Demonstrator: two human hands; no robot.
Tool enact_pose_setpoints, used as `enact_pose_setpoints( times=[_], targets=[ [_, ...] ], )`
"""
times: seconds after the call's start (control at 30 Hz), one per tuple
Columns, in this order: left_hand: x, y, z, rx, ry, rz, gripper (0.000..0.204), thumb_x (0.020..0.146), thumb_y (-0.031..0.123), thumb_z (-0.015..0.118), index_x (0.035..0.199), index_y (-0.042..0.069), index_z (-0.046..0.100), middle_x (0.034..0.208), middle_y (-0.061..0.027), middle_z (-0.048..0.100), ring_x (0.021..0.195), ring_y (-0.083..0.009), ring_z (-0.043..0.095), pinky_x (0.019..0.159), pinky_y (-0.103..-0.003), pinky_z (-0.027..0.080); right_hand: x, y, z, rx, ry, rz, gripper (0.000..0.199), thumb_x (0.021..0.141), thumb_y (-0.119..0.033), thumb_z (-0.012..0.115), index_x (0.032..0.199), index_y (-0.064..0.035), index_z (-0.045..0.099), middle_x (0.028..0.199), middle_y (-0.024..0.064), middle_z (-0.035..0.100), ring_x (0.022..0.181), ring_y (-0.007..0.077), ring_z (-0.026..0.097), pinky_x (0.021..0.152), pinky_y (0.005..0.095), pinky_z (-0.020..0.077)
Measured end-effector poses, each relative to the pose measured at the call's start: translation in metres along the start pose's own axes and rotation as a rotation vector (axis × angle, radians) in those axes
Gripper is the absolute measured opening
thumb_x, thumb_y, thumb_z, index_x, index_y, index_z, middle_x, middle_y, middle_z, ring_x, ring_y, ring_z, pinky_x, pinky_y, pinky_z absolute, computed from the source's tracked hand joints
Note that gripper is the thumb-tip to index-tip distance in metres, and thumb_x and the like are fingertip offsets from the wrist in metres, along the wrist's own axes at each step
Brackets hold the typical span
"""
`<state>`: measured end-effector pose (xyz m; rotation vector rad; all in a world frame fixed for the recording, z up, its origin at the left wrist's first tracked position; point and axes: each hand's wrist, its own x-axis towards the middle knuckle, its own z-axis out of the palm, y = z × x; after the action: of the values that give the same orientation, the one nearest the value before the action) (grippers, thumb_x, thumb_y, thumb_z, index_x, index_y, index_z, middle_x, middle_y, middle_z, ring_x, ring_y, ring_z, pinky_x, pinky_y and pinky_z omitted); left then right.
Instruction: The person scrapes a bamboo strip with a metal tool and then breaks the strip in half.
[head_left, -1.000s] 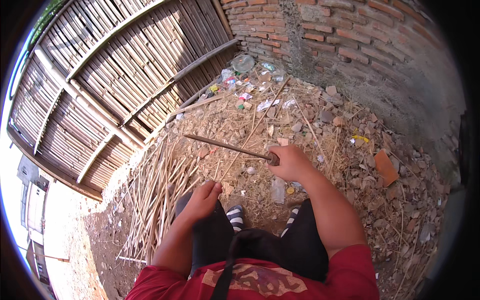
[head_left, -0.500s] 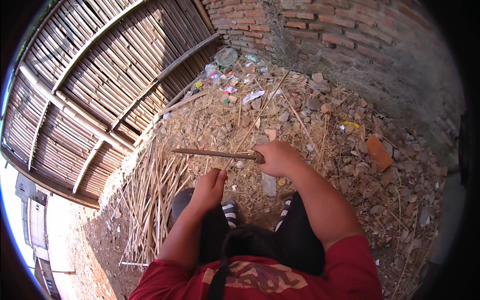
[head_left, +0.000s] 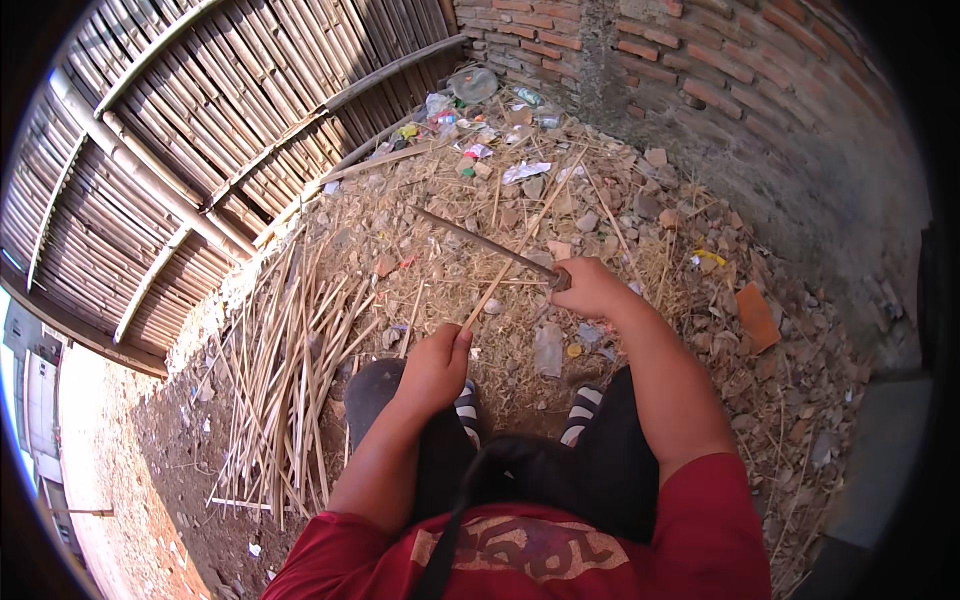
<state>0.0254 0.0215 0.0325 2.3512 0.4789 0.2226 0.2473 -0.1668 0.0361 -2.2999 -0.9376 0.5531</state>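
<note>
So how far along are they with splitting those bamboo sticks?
A heap of thin split sticks already lies on the ground at the person's left, which looks like finished work. In hand now: the left hand holds one long stick upright-slanted, and the right hand grips a long blade crossing it. How much remains cannot be told; no separate stock of uncut sticks is clearly visible.
</note>
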Motion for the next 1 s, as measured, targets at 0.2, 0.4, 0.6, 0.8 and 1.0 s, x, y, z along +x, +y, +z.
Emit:
enact_pose_setpoints(
  times=[0.2,0.4,0.6,0.8,1.0],
  targets=[
    [-0.005,-0.015,-0.013,-0.052,0.013,-0.003,0.033,0.103,0.03,0.052,0.099,-0.001,0.063,0.084,-0.0271,0.066,0.084,-0.0473,0.064,0.074,-0.053,0.049,-0.001,-0.041,0.021,-0.171,-0.063,-0.11,0.035,0.075,-0.023,0.072,0.105,-0.0043,0.069,0.093,0.0192,0.07,0.087,0.0365,0.068,0.077,0.0446,0.0534],
    [0.001,-0.029,-0.009,-0.104,-0.009,0.006,0.034,0.104,0.03,0.05,0.099,-0.001,0.063,0.083,-0.027,0.066,0.084,-0.0475,0.064,0.075,-0.052,0.049,0.012,-0.023,0.021,-0.079,0.024,-0.046,0.024,0.075,-0.024,0.07,0.089,-0.0051,0.065,0.084,0.0174,0.068,0.085,0.0382,0.066,0.075,0.0474,0.0519],
    [0.004,-0.029,-0.008,-0.114,-0.076,-0.052,0.034,0.105,0.03,0.052,0.104,-0.002,0.064,0.086,-0.0218,0.067,0.085,-0.0354,0.066,0.079,-0.042,0.05,0.007,-0.033,0.022,-0.233,0.019,-0.139,0.019,0.077,-0.02,0.068,0.091,-0.0072,0.067,0.086,0.0157,0.069,0.087,0.0374,0.067,0.077,0.0476,0.0524],
    [0.009,-0.029,-0.003,-0.169,-0.105,-0.088,0.035,0.105,0.03,0.051,0.105,-0.002,0.065,0.087,-0.0175,0.067,0.085,-0.026,0.064,0.079,-0.039,0.05,0.008,-0.014,0.028,-0.149,0.119,-0.121,0.022,0.075,-0.02,0.07,0.095,-0.0095,0.069,0.091,0.0151,0.07,0.085,0.037,0.067,0.074,0.0477,0.0534],
    [0.013,-0.032,0.005,-0.169,-0.149,-0.1,0.035,0.106,0.03,0.05,0.106,-0.002,0.065,0.089,-0.0141,0.067,0.088,-0.0204,0.062,0.081,-0.037,0.049,0.021,0.015,0.022,-0.032,0.116,0.005,0.028,0.074,-0.021,0.07,0.099,-0.0085,0.068,0.092,0.0167,0.07,0.086,0.0382,0.068,0.075,0.0486,0.0536]
  ],
)
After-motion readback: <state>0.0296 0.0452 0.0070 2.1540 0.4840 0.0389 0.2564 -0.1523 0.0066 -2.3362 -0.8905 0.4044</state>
